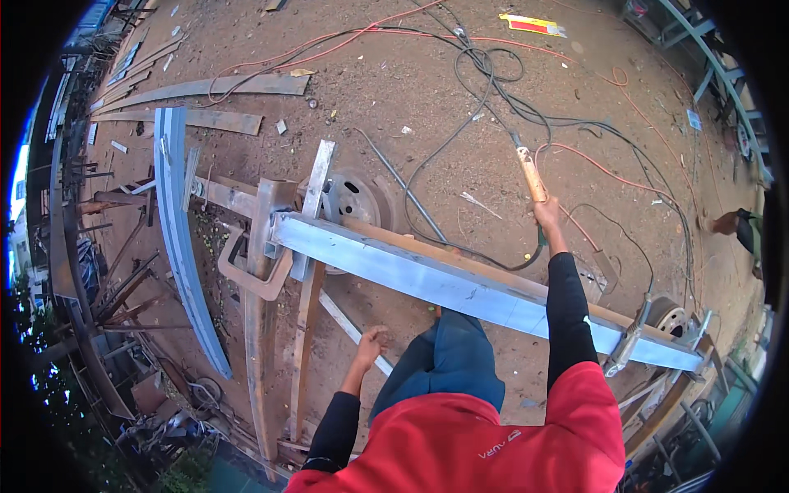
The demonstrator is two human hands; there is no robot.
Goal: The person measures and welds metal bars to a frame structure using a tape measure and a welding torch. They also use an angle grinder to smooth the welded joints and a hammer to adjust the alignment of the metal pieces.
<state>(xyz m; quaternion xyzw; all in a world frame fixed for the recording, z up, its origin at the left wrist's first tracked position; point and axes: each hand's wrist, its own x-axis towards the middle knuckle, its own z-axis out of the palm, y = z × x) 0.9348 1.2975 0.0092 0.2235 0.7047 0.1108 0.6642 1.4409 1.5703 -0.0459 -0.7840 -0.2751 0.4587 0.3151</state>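
My right hand (pixel 546 212) is closed round the near end of a tan cylindrical tool (pixel 531 174), held beyond the long steel beam. A dark cable leaves the tool's far end; I cannot make out its exact kind. My left hand (pixel 374 341) hangs low on the near side of the beam, its fingers loosely bent and apart, with nothing visible in them. The pale blue-grey beam (pixel 427 275) crosses in front of me from left to right. A large brown C-clamp (pixel 251 271) grips near its left end, and another clamp (pixel 629 345) sits near its right end.
A curved grey channel (pixel 182 238) lies at left beside rusty uprights (pixel 261 353). Wheel rims (pixel 357 201) stand under the beam. Tangled black cables (pixel 485 70) and a red hose (pixel 345 37) cross the dirt floor. At the far right another person's hand (pixel 725 223) shows.
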